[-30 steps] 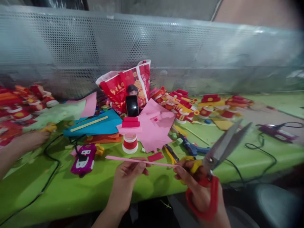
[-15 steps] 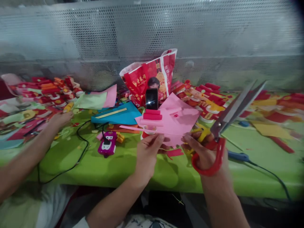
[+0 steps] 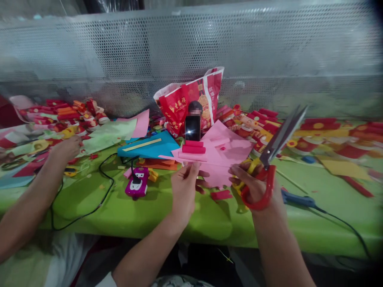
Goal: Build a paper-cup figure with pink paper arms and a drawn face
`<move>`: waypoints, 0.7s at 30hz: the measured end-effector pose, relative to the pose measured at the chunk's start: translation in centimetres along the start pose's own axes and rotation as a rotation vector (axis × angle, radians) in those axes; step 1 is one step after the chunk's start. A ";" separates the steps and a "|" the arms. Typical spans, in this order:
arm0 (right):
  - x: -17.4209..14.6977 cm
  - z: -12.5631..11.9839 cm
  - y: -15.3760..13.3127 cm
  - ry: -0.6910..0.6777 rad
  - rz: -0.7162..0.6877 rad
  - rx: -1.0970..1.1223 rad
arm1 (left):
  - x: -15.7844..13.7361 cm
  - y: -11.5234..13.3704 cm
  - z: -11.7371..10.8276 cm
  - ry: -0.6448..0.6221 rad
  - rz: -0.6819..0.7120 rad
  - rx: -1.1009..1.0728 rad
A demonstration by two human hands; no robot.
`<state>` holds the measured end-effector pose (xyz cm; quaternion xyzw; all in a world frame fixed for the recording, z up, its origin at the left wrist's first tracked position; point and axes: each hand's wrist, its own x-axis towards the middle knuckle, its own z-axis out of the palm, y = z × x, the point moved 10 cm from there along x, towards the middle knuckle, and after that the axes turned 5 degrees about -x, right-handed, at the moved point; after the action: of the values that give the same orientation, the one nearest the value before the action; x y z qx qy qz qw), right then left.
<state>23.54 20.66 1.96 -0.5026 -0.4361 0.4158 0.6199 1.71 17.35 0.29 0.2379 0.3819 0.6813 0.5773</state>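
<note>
A narrow pink strip (image 3: 168, 158) is pinched in my left hand (image 3: 186, 187) at the middle, its free end pointing left. My right hand (image 3: 260, 187) is wrapped around scissors (image 3: 277, 139) with red handles, their blades pointing up and to the right. Its thumb and fingertips are near the strip's right end; whether they grip it I cannot tell. Beneath and behind the strip lie pink sheets (image 3: 236, 148) with red rolled pieces (image 3: 194, 149) on them. A small red piece (image 3: 221, 194) lies between my hands. Something yellow (image 3: 239, 187) shows behind my right fingers.
A red printed bag (image 3: 176, 101) and a phone (image 3: 192, 128) stand behind the sheets. A purple power socket (image 3: 137, 182) with a black cord sits left, near blue sheets (image 3: 149, 145). A blue-handled corded tool (image 3: 297, 198) lies right. A co-worker's hand (image 3: 67, 147) reaches in from the left.
My right hand and the scissors have shifted slightly left, the blades more upright. The pink strip has moved a little with my left hand. The co-worker's hand has moved left.
</note>
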 end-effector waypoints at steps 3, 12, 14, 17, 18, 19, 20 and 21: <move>0.2 0.1 0.4 0.009 0.056 0.044 | 0.2 0.1 -0.1 0.014 0.009 -0.010; -0.6 0.8 -0.6 -0.008 0.055 0.050 | 0.1 0.2 -0.7 0.073 0.041 0.005; -0.7 0.8 -0.8 -0.008 0.044 0.047 | 0.2 0.0 -0.9 0.084 0.037 0.011; -0.9 1.0 -1.0 -0.015 0.042 0.052 | 0.1 -0.1 -0.9 0.095 0.028 0.008; -1.0 1.0 -1.0 -0.020 0.043 0.055 | 0.1 -0.1 -0.9 0.096 0.023 0.002; -1.1 1.1 -1.1 -0.026 0.046 0.057 | 0.0 -0.2 -0.9 0.095 0.017 -0.004; -1.1 1.1 -1.1 -0.033 0.048 0.058 | -0.1 -0.2 -0.9 0.096 0.011 -0.010; -1.2 1.2 -1.1 -0.041 0.049 0.058 | -0.1 -0.3 -0.9 0.096 0.006 -0.014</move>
<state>22.14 19.70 3.06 -0.4863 -0.4240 0.4535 0.6149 1.19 17.01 -0.45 0.2019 0.4036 0.6962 0.5582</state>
